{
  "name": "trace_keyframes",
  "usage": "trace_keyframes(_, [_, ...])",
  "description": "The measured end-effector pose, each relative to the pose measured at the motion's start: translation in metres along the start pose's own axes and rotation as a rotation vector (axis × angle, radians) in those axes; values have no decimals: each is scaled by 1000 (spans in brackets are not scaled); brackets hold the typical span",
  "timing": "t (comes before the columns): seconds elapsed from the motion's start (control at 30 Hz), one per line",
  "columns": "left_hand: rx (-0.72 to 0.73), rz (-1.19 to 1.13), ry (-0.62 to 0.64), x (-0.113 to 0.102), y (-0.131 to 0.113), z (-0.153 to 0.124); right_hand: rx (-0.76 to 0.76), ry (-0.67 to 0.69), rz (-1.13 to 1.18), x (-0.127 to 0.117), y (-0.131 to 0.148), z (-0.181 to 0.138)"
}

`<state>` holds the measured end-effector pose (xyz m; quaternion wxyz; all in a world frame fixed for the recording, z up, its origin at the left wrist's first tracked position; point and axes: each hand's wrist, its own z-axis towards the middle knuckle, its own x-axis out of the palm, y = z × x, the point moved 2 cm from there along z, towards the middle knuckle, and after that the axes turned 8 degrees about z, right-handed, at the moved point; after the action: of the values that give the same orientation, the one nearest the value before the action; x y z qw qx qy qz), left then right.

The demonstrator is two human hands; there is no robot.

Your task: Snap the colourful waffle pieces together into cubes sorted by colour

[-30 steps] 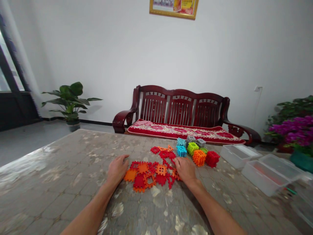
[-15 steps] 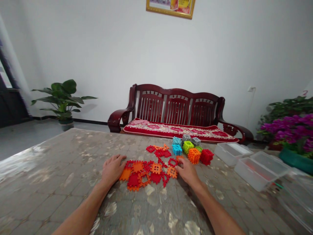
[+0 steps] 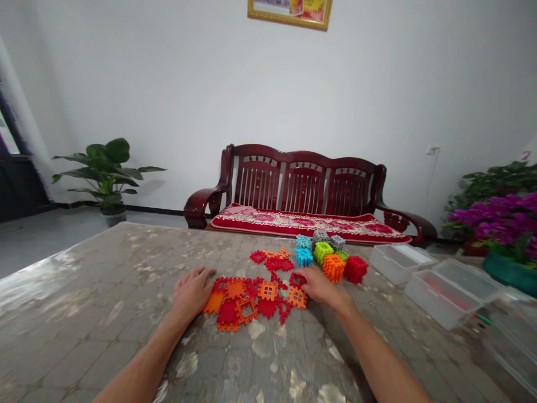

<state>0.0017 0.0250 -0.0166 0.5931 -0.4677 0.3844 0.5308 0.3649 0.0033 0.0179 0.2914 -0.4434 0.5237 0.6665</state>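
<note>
Flat red and orange interlocking plastic tiles lie in a loose cluster on the table, among them an orange window tile (image 3: 267, 290) and an orange open-frame tile (image 3: 246, 310). My left hand (image 3: 193, 290) rests on the tabletop at the cluster's left edge, fingers stretched out, beside a plain orange tile (image 3: 213, 302). At the right end, my right hand (image 3: 318, 284) has its index finger and thumb closed on a red open-frame tile (image 3: 297, 279); the fingertips are partly hidden. Another orange window tile (image 3: 297, 298) lies just below that thumb.
Behind my right hand stand stacks of tiles: blue (image 3: 304, 257), green (image 3: 323, 252), orange (image 3: 334, 268), red (image 3: 356, 269) and grey. Clear plastic boxes (image 3: 440, 302) with lids occupy the table's right side. A wooden sofa (image 3: 304, 182) stands beyond the table (image 3: 104, 313).
My right hand has moved slightly up and left, onto the red open-frame tile, covering an orange piece seen before. My left hand stays in place.
</note>
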Motion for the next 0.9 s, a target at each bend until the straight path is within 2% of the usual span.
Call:
trace_keyframes(0.3, [-5,-6,-12,4,3,1,33,15,-154,-8,19,-9])
trace_keyframes(0.4, [-15,-13,7,6,5,3,70,-59,-170,-7,24,-13])
trace_keyframes(0.5, [5,-14,17,11,7,6,114,-215,-131,-20,23,-20])
trace_keyframes(0.6, [26,21,25,20,9,8,215,-416,-110,-50,10,-33])
trace_keyframes(0.73, [38,127,43,30,7,9,440,-606,-134,-94,-26,-57])
trace_keyframes(0.9, [72,147,128,25,-11,13,591,-649,-216,-116,-67,-76])
